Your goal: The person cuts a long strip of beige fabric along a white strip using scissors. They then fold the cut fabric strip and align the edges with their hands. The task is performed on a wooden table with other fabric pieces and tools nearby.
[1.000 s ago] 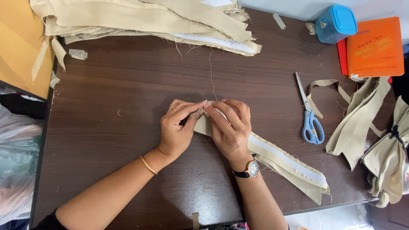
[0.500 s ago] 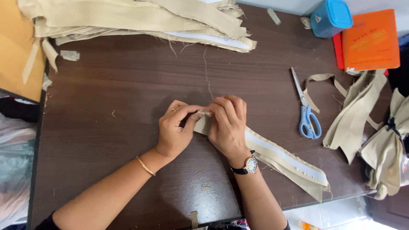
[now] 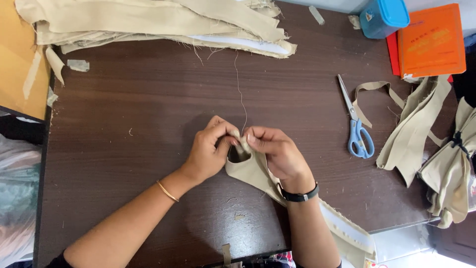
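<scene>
Spreading across a dark brown wooden table (image 3: 124, 164), with beige fabric pieces (image 3: 148, 20) heaped along the far edge. Lying at right: blue-handled scissors (image 3: 358, 124). Pinching together, left hand (image 3: 208, 151) and right hand (image 3: 275, 151), both clamped on the end of a beige fabric strip (image 3: 250, 171) at table centre. Likely turning or folding the tip; needing a fine fingertip grip next. Trailing upward, a loose thread (image 3: 240, 92).

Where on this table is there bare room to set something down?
Widest free patch: the dark table between the fabric pile and the left hand. A smaller one lies between the right hand and the scissors. The right edge is crowded with fabric strips, a blue box and an orange book.
</scene>
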